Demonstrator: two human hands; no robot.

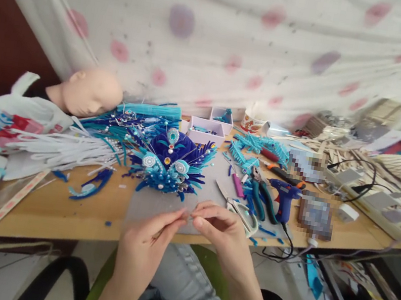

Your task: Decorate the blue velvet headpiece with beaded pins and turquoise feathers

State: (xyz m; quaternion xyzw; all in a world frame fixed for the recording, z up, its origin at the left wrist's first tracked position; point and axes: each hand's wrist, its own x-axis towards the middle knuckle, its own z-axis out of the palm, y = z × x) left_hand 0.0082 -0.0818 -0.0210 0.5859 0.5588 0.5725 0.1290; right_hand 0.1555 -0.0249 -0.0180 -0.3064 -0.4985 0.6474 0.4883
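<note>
fingertips (181, 214) of your bare left hand (147, 236) and bare right hand (224, 232) meet in a narrow pinch, seen against the near part of the smooth grey mat (142, 212); you cannot tell from here what, if anything, sits between them. your hands come together probably so that each steadies the other. the layered blue ornament of velvety petals, white pearls and jewelled discs (163, 177) rests on the mat just beyond them, likely placed where its details are easy to check. the steel scissors with pale plastic handles (230, 203) lie just beside your right hand, with the pliers with dark teal handles (269, 203) and the blue plastic glue gun (286, 200) farther right, seemingly grouped for a short reach. behind the ornament, the open lilac box (206, 139) appears to corral loose bits.

for movement, your forearms cross the front edge of the pale wooden table (94, 219). a strip of mat separates your fingers from the ornament; leftward, wood shows between mat and curved blue scraps (92, 187). rightward is tighter, and curved black armrests (76, 270) flank your forearms.
</note>
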